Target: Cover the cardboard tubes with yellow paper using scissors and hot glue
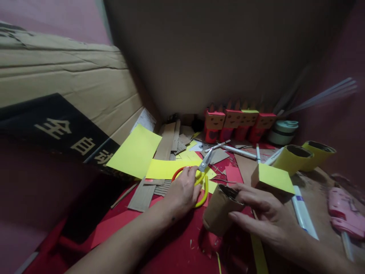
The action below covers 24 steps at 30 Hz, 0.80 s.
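Observation:
My left hand is closed on a pair of scissors with red and yellow handles, lying over scraps with their blades pointing away from me. In my right hand is a short brown cardboard tube, pinched at its rim between thumb and fingers and tilted, its hollow end facing up. A strip of yellow paper lies just beyond my left hand. Right of the tube sits a small cardboard box with a yellow top.
Several red figures with cardboard box heads stand along the back. Two yellow-wrapped tubes, a marker and a pink glue gun are at right. Yellow paper and cardboard pieces lie left, beside a large carton wall.

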Tool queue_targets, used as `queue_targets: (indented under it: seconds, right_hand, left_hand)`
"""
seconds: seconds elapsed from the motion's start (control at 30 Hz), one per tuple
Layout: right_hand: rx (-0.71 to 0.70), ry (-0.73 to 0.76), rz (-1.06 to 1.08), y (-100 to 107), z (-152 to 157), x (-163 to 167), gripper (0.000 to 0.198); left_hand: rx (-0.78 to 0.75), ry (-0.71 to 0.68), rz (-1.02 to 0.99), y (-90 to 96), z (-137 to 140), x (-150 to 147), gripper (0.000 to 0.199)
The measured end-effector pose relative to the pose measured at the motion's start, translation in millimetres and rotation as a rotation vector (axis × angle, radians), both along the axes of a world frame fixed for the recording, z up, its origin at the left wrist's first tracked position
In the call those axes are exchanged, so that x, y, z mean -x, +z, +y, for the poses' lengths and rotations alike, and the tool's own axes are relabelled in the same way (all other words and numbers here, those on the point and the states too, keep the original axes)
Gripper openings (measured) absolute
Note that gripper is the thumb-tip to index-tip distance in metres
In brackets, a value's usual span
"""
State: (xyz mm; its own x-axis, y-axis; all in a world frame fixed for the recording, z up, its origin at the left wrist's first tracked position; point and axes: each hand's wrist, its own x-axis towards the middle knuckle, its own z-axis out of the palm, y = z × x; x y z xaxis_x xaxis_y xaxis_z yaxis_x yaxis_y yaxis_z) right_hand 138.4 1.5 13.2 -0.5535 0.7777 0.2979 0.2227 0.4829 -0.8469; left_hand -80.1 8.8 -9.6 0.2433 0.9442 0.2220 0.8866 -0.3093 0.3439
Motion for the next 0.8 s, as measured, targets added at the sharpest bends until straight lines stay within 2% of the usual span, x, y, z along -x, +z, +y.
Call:
queue_targets:
  seconds: [0.07,0.13,0.2,0.3,0.37,0.4,0.43,0.5,0.6,0.7,0.8]
  right_hand:
    - [0.103,0.007,0.03,-2,1,0,0.022]
    - [0.219,-0.003,0.08,-4,2,-1,0.026]
    - [0.362,-0.019,0.151,-9,1,-2,0.024]
    - [0.571,-0.02,0.267,-16,1,-2,0.02]
    - [0.671,0.013,0.325,-19,2,-3,0.02]
    - [0.713,0.036,0.349,-19,3,-2,0.021]
    - [0.754,0.061,0.373,-20,4,-2,0.023]
    - [0.818,0.098,0.409,-20,6,-2,0.024]
    - [0.871,0.074,0.422,-20,7,-2,0.024]
    - [0.899,0.017,0.409,-21,8,-2,0.03]
    - [0.907,0.013,0.432,-20,8,-1,0.033]
  left_hand:
    - [-0.039,-0.016,0.0,1.2,5,1,0.04]
    - [-0.085,-0.007,-0.01,8.1,9,8,0.034]
    - [-0.156,0.076,-0.043,21.3,7,22,0.024]
    - [-0.309,0.383,-0.121,43.1,-13,59,0.025]
    - [-0.391,0.633,-0.174,49.7,-31,86,0.027]
    - [-0.374,0.816,-0.286,49.4,-38,98,0.025]
    - [-0.332,0.932,-0.448,47.0,-44,108,0.026]
    - [-0.227,0.918,-0.56,38.7,-48,121,0.034]
    - [-0.092,0.813,-0.665,27.6,-43,121,0.055]
    - [-0.051,0.774,-0.721,24.7,-35,114,0.069]
    - [-0.04,0.785,-0.7,23.1,-28,111,0.071]
